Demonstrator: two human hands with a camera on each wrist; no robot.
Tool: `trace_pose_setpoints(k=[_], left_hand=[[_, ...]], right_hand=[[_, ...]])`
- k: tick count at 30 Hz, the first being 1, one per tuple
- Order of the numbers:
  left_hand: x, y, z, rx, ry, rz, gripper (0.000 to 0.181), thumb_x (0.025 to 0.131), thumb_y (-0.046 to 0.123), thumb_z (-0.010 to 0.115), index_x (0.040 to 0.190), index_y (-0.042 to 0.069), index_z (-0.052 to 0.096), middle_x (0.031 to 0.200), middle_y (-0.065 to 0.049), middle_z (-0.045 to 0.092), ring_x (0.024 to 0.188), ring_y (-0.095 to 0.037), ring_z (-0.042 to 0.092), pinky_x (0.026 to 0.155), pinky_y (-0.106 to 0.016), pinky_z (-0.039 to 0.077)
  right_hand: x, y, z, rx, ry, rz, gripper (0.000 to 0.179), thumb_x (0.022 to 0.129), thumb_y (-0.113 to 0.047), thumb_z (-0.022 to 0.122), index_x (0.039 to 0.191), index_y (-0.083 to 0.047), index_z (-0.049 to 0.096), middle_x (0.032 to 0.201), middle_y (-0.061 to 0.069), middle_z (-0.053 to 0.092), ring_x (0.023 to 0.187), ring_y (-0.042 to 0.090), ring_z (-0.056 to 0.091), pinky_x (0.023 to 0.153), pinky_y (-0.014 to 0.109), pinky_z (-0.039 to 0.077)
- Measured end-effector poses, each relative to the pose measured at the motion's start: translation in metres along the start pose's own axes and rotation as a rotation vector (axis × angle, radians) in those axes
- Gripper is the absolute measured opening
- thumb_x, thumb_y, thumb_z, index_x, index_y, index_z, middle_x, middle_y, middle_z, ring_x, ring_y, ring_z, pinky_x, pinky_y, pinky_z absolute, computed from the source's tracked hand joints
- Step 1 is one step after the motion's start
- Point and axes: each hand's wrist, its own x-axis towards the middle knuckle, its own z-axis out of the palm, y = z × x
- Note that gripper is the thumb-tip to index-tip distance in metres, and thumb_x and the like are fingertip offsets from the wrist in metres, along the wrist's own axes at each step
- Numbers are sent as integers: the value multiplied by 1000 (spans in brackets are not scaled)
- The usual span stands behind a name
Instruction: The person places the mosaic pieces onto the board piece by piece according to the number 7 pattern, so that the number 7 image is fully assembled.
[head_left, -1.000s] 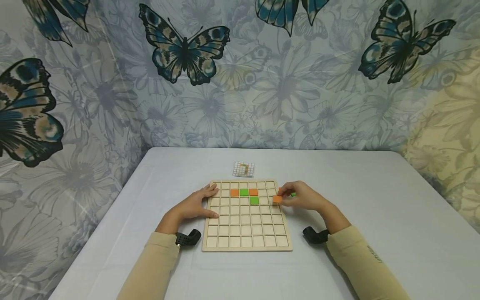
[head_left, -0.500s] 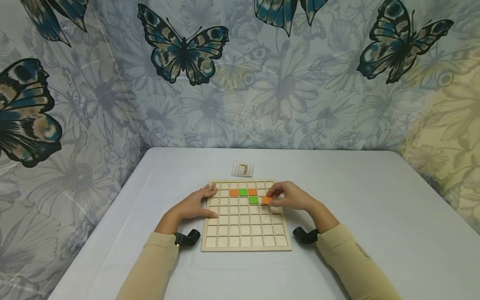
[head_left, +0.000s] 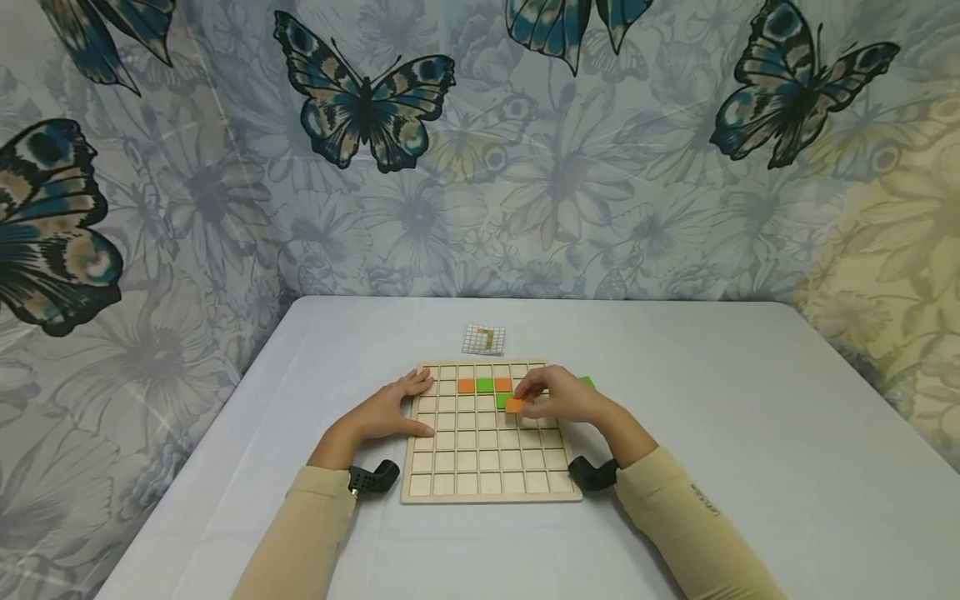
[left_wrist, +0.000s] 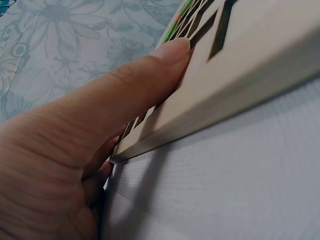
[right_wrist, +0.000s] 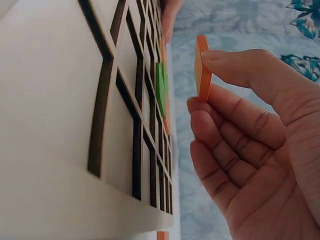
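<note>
A wooden grid board (head_left: pixel 491 499) lies on the table. My left hand (head_left: pixel 384 408) rests at its left edge, thumb (left_wrist: pixel 172 51) laid on the rim and fingers spread toward the far corner. Between thumb and fingertips, my right hand (head_left: pixel 564 395) pinches an orange square tile (head_left: pixel 513 406). The right wrist view shows that tile (right_wrist: pixel 201 75) held off the board surface. Seated in the second row are a left orange tile (head_left: pixel 466 386), a green tile (head_left: pixel 484 385) and a right orange tile (head_left: pixel 503 384). Another green tile (head_left: pixel 502 401) sits below the right one, beside the held tile.
Beyond the board lies a small pattern card (head_left: pixel 483 339) with a coloured grid. Something green (head_left: pixel 587 381) shows on the table behind my right hand. An orange piece (right_wrist: pixel 163 235) peeks past the board's edge in the right wrist view. A white cloth (head_left: pixel 712 375) covers the table.
My right hand has carried the orange tile leftward from the board's right edge to beside the lower green tile. The left hand stays in place.
</note>
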Motion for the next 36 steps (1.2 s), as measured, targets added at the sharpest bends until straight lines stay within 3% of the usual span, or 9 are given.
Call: trace_pose_setpoints(k=[18,25,36], left_hand=[[0,-1,-1,2,-6,8,95,68,39,81,145,10,34,157,-5,16,145,-31,6,115,-57,12],[0,-1,0,7,-5,7,94,68,39,81,145,10,34,157,-5,17,145,-31,6,115,-58,11],[1,-2,0,19,3,4,94,68,40,81,145,11,35,156,-5,17,145,-31,7,115,-57,13]], right_hand=[[5,-2,16,-65,-10,62,20,79,-18,74,94,-8,67,93,3,65,80,9,59,71,21,50],[4,1,20,-11,-16,86,18,81,-16,73,94,-6,66,92,5,62,78,10,55,69,22,50],[5,6,21,-18,-13,66,16,79,-14,73,93,-8,67,92,4,62,78,10,55,70,22,50]])
